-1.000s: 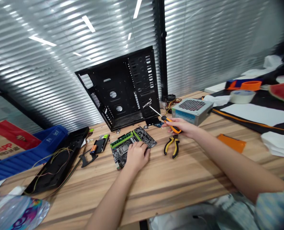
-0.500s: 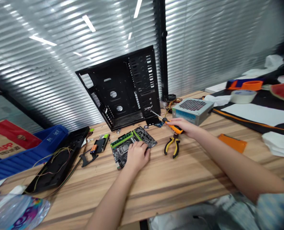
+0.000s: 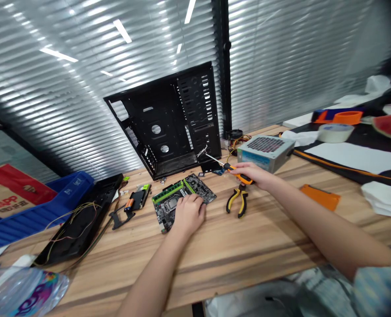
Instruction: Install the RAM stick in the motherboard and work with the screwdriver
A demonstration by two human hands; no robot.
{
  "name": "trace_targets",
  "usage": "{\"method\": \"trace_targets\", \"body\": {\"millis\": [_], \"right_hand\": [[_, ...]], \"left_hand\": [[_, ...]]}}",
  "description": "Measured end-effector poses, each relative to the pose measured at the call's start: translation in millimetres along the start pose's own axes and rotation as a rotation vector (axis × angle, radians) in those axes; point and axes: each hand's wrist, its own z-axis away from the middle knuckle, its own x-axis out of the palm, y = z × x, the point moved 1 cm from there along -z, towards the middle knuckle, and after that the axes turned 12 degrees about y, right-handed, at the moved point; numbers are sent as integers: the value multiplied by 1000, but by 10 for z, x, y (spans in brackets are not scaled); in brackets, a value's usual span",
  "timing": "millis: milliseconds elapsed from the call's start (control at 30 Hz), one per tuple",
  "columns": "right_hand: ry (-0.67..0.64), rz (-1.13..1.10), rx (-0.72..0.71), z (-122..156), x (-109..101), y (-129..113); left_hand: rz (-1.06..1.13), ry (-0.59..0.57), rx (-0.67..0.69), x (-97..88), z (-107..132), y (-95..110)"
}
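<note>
My right hand [image 3: 253,171] is closed round the orange and black handle of a screwdriver [image 3: 232,168]. Its thin metal shaft points up and left into the lower right of a black computer case [image 3: 164,114], where the tip meets some thin pale strands [image 3: 202,152]. Lying over the right part of a motherboard [image 3: 172,202], my left hand [image 3: 190,211] is open with slightly bent fingers. Black and yellow pliers [image 3: 237,200] lie just below the screwdriver. Behind my right hand stands a silver power supply [image 3: 266,149].
On the left are a black panel with loose wires [image 3: 76,233], a blue bin [image 3: 63,193] and a plastic bottle [image 3: 27,290]. Small parts and a battery [image 3: 128,205] lie beside the board. An orange plate [image 3: 319,197] and white tissues [image 3: 385,199] are on the right.
The screwdriver tip has shifted slightly left and down, and the pale strands near it show more clearly. My left hand stays on the motherboard.
</note>
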Motion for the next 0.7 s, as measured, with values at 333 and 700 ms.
{"method": "trace_targets", "body": {"millis": [333,700], "right_hand": [[49,-11,5,16,-4,-37],[90,8,47,40,2,-12]], "left_hand": [[-1,-10,7,8,7,6],[-19,-34,10,-20,50,17]]}}
